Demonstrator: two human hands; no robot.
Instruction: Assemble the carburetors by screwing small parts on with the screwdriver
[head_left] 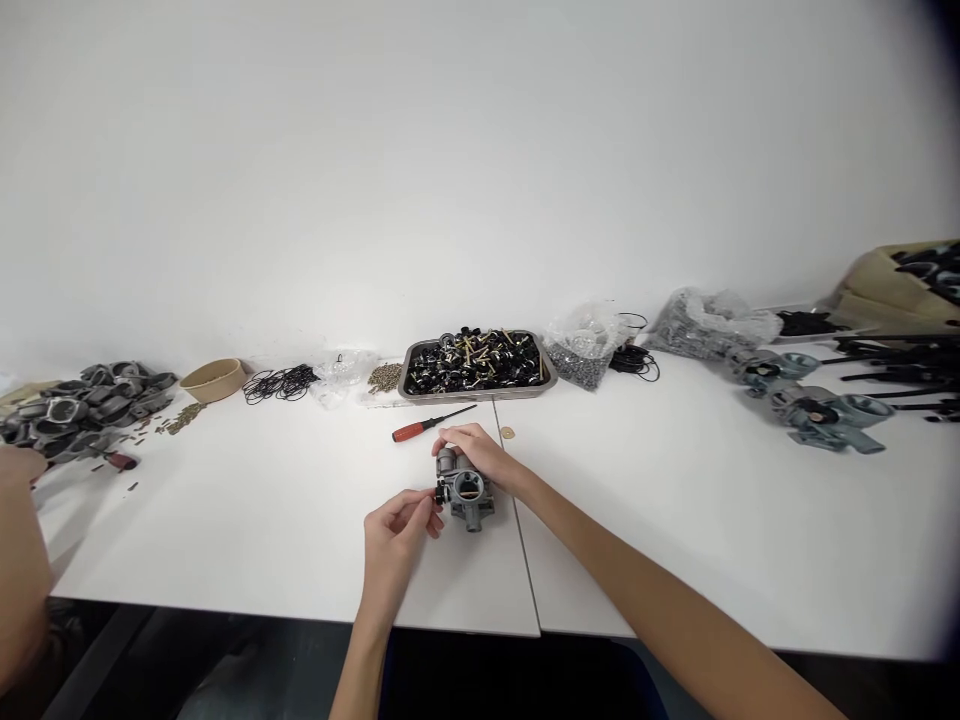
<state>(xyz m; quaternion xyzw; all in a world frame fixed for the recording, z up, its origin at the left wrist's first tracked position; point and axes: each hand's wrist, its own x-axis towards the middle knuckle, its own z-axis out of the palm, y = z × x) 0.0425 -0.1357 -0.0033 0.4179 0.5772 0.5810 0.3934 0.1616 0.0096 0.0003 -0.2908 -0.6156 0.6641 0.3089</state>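
A grey metal carburetor [472,514] rests on the white table in front of me, its round bore facing up toward me. My right hand [480,455] wraps over its far side and steadies it. At its left side my left hand [401,522] pinches a small black knob [440,494] between thumb and fingertips, against the body. Just beyond lies a screwdriver [420,428] with a red and black handle. To the right of my right hand is a small tan disc [508,433].
Along the wall stand a metal tray [553,378] of black and brass parts, plastic bags [589,350], black rings [281,383] and a round tan container [214,382]. Grey castings [90,405] are heaped left, beside another person's arm [22,570]. More carburetors [825,410] sit right. A seam crosses the table.
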